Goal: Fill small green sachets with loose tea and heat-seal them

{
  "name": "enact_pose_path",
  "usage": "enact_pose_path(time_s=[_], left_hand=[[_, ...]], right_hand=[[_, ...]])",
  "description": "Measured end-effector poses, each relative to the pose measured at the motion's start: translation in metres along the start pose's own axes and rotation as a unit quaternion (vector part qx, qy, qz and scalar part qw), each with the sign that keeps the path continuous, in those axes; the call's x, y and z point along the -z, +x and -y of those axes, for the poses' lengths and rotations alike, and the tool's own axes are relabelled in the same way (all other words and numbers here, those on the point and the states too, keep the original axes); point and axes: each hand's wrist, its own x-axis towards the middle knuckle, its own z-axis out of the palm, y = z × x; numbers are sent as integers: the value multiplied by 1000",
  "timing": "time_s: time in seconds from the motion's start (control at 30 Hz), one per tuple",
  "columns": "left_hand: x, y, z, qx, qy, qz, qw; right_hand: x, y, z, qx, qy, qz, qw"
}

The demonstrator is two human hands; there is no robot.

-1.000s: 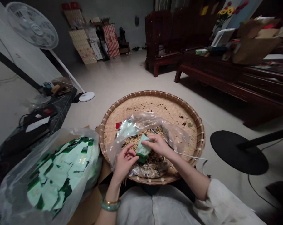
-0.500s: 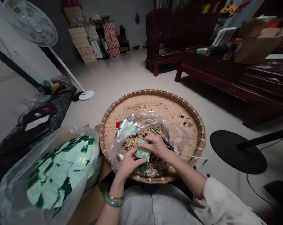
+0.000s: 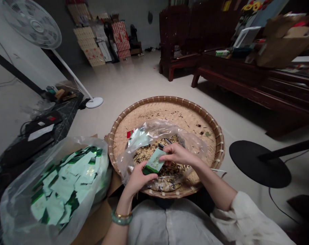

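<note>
My left hand (image 3: 140,178) holds a pale green foil packet (image 3: 154,161) by its dark green lower end, over the bamboo tray. At the packet's upper right edge, the thumb and fingers of my right hand (image 3: 176,154) close on it. A black tong-like tool (image 3: 161,146) with a white cord shows at those fingers; most of it is hidden behind the hand, where it seems to be held. Beneath both hands lies an open clear plastic bag (image 3: 123,163) of loose, dry, tan and dark flaky material (image 3: 146,154). Several pale green packets (image 3: 139,139) rest on that bag's left side.
The round bamboo tray (image 3: 219,143) has scattered dark bits. On the left, a large plastic bag (image 3: 13,200) holds many green packets beside cardboard. A white fan (image 3: 94,102) stands behind; a black round stand base (image 3: 259,164) and cord are on the right. Dark wooden furniture (image 3: 236,81) stands farther back.
The packet has turned to lean toward the upper right and shows more of its face. My right hand has shifted slightly right and rotated, covering more of the black tool.
</note>
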Motion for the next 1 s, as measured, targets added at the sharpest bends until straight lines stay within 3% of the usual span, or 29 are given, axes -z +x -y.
enact_pose_path(time_s=[0.2,0.37,0.5,0.63,0.77,1.0], left_hand=[[3,-1,-3,-34,47,-28,998],[0,0,-6,-31,14,-2,999],[-3,3,-7,-14,-53,3,998],[-4,4,-5,16,-121,-8,992],[-6,6,-6,29,-207,-15,978],[-12,9,-2,20,-217,-114,969]], right_hand=[[0,4,-7,66,-72,58,994],[-2,4,-4,92,-58,64,992],[-4,4,-3,83,-53,-11,995],[-8,7,-10,46,50,-102,992],[-13,10,-14,35,124,-96,987],[-22,14,-20,19,154,-108,982]])
